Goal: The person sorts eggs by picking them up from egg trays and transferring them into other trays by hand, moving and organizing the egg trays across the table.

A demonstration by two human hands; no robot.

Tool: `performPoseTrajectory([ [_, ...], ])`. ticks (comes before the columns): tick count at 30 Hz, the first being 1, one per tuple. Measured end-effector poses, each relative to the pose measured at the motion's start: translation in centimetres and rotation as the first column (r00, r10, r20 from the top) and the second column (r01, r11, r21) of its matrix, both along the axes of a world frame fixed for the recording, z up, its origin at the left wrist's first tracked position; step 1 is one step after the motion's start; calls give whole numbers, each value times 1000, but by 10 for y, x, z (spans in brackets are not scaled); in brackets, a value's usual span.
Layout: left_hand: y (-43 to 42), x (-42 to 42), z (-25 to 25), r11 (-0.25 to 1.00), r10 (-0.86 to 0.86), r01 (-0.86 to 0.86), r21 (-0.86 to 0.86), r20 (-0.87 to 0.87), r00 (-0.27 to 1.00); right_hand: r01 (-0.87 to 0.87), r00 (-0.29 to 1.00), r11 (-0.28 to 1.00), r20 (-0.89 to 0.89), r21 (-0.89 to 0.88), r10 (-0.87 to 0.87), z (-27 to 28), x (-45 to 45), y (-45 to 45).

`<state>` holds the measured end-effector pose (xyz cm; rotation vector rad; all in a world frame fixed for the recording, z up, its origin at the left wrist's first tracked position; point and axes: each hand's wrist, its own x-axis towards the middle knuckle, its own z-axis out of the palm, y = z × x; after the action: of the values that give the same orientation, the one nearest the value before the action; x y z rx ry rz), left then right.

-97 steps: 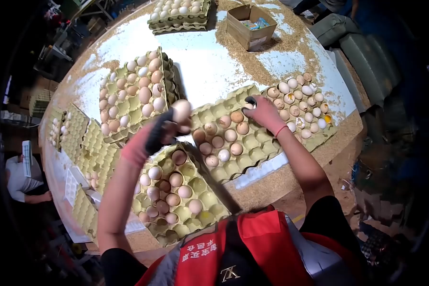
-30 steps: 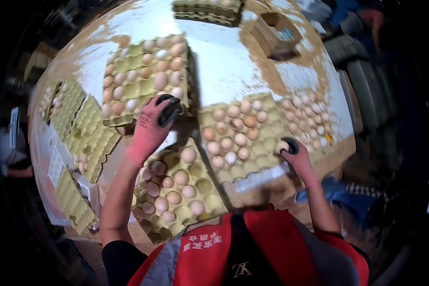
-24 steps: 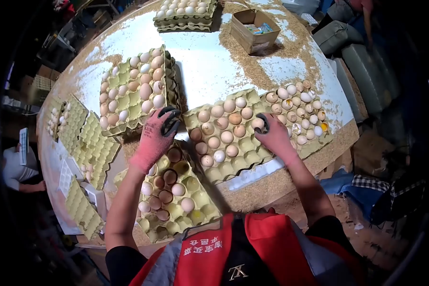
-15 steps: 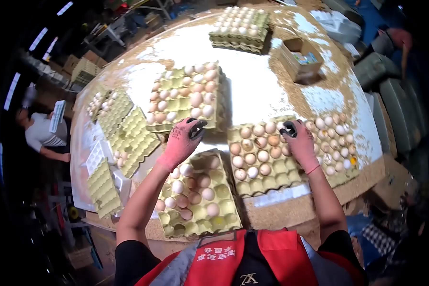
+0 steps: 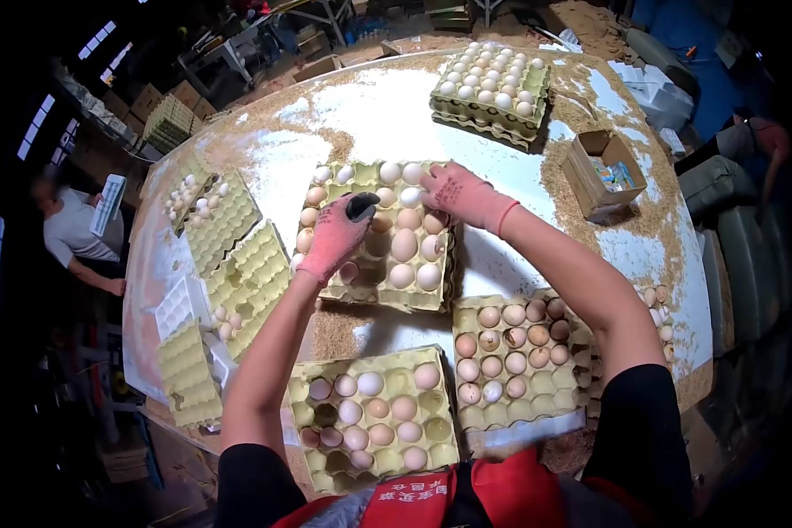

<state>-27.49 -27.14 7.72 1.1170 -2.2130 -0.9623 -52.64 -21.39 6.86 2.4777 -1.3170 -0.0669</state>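
Note:
Both hands wear pink gloves with dark fingertips, over a stacked egg tray (image 5: 383,295) at the table's middle. My left hand (image 5: 341,231) is above the tray's left part, fingers curled; whether they hold an egg is hidden. At the tray's upper right edge, my right hand (image 5: 459,195) reaches over the eggs, its fingertips hidden behind the hand. Nearer my body lie a tray of brown and pale eggs (image 5: 378,475) with empty cups, and to its right another partly filled tray (image 5: 519,407). My right forearm hides part of a third tray's eggs (image 5: 656,304).
A stack of full egg trays (image 5: 488,119) stands at the back, beside an open cardboard box (image 5: 609,180) with small packets. Empty and partly filled trays (image 5: 255,273) lie at the left. A person in a white shirt (image 5: 84,231) is at the left edge; another bends at the right.
My right hand has moved from the right-hand tray to the middle stack's upper right. My left hand has moved from the stack's near edge over its eggs. The view has shifted.

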Motion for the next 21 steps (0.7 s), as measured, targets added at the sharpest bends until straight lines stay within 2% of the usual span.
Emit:
performPoseTrajectory([
  [1,-3,0,0,999,-42,41,25,44,998,22,998,999,50,24,-24,2,-5,-5],
  [2,-6,-4,0,989,-120,127,-74,91,989,124,988,992,98,-23,-121,-3,-13,-10],
  [3,-5,-13,0,962,-195,218,-166,144,970,220,860,976,473,-1,-193,8,-16,9],
  [4,-4,-21,3,916,-265,311,-255,200,943,307,595,950,769,53,-235,22,-18,34],
  [5,-2,-28,9,899,-305,380,-216,312,900,255,218,941,935,222,-279,15,-21,47],
  [6,-9,-31,0,871,-351,452,-194,399,847,139,-195,925,926,353,-324,8,-23,65],
  [7,-12,-32,-4,858,-365,471,-203,404,839,-76,-479,903,779,423,-405,2,-24,94],
  [8,-14,-33,-8,840,-386,498,-213,409,827,-235,-531,877,700,419,-477,-17,-25,129],
  [9,-18,-30,-12,838,-390,498,-226,391,834,-286,-610,842,590,458,-528,-29,-13,164],
  [10,-29,-27,-30,812,-361,510,-285,442,821,-396,-690,753,370,525,-622,-57,-9,205],
  [11,-37,-29,-39,808,-380,534,-247,475,794,-308,-645,714,414,629,-642,-65,2,249],
  [12,-25,-30,-30,808,-384,514,-287,406,830,-119,-447,748,637,653,-627,-72,13,295],
  [13,-28,-33,-32,834,-381,509,-214,444,811,-196,-680,696,415,691,-604,-67,19,331],
  [14,-7,-40,-9,848,-358,486,-213,444,821,-279,-842,677,166,681,-514,-59,21,362],
  [15,-2,-39,-11,817,-346,489,-306,418,840,-208,-790,634,254,745,-558,-47,12,384],
  [16,5,-42,-8,845,-374,457,-276,306,876,-23,-763,600,374,799,-527,-60,-1,402],
  [17,17,-40,-6,912,-314,359,-199,225,923,176,-722,608,522,774,-455,-80,-16,414],
  [18,34,-41,8,959,-237,256,-119,152,960,366,-647,604,660,708,-382,-93,-32,418],
  [19,46,-42,19,983,-180,185,-20,158,971,518,-480,544,751,660,-454,-83,-41,412],
  [20,58,-39,25,982,-181,184,-31,87,980,653,-291,496,795,572,-533,-73,-50,403],
  [21,71,-35,29,981,-193,194,-3,18,981,664,-221,485,769,570,-600,-65,-53,390],
])
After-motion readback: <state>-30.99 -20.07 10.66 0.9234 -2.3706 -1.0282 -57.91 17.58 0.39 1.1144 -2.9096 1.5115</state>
